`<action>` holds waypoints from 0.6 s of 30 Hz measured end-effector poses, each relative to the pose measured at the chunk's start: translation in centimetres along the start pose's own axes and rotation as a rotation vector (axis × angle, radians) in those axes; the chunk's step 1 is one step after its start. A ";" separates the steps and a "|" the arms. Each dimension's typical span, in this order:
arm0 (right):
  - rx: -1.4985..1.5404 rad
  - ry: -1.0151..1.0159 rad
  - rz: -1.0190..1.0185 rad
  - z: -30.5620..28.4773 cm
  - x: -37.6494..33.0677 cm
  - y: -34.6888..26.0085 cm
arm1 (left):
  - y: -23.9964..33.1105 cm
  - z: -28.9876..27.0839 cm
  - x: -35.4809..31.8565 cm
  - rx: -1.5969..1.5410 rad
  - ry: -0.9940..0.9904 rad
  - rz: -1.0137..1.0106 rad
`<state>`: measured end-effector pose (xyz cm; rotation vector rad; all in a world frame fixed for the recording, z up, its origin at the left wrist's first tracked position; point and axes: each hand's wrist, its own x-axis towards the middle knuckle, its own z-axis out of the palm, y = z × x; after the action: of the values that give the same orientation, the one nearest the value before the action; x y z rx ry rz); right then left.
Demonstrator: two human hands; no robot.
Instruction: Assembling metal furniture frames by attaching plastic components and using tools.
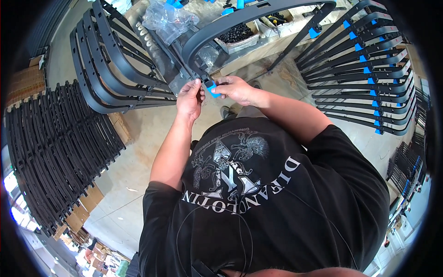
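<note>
A large black curved frame arches in front of me, across the edge of the workbench. At its near left end is a small blue plastic piece. My right hand pinches this blue piece between thumb and fingers. Just to the left, my left hand is closed, its thumb raised against the curled fingers beside the frame's end. What lies between those fingertips is too small to make out. Another blue piece sits on the frame's far right end.
A bin of small black parts and a bin with pliers stand on the workbench. Clear plastic bags lie there too. Black frames stand at left, blue-fitted frames at right. Stacked black bars lie left.
</note>
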<state>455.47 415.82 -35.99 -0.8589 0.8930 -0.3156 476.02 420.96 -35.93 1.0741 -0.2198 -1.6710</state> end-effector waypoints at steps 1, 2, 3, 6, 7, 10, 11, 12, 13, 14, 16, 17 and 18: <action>0.008 0.022 -0.001 -0.1 0.0 0.3 | 0.1 0.5 -0.3 0.181 0.091 0.029; 0.017 0.043 -0.003 -0.2 0.1 0.5 | 0.2 1.0 -0.7 0.362 0.182 0.059; 0.017 0.042 -0.006 -0.4 0.2 0.7 | -0.1 1.8 -1.1 0.496 0.244 0.126; 0.059 0.030 -0.034 -0.5 0.1 0.5 | -1.5 4.5 -3.6 0.864 0.328 0.368; 0.034 0.009 -0.045 -0.6 -0.2 0.4 | -1.9 4.2 -4.2 0.880 0.226 0.395; 0.011 -0.006 -0.076 -0.4 -0.6 0.3 | -1.2 3.1 -5.0 0.923 0.143 0.273; 0.006 0.000 -0.094 -0.4 -0.7 0.4 | -1.1 3.2 -4.9 0.787 0.116 0.234; 0.013 0.002 -0.100 -0.5 -1.0 0.6 | -1.5 3.0 -5.0 0.794 0.112 0.233; 0.034 -0.008 -0.109 -0.6 -1.3 0.8 | -1.9 2.5 -4.8 0.701 0.082 0.254; 0.053 -0.017 -0.124 -0.8 -1.0 0.7 | -1.6 2.8 -4.5 0.609 0.049 0.277; 0.085 -0.049 -0.185 -0.7 -1.1 1.1 | -2.6 3.4 -5.1 0.557 0.032 0.304; 0.087 -0.022 -0.137 -0.5 -1.2 1.1 | -2.8 3.3 -4.9 0.594 0.048 0.329; 0.088 0.005 -0.088 -0.4 -1.1 1.2 | -2.7 3.2 -4.6 0.630 0.064 0.353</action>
<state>454.33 416.97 -36.43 -0.8176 0.8419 -0.4304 471.86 424.75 -33.37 1.4450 -0.8847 -1.2664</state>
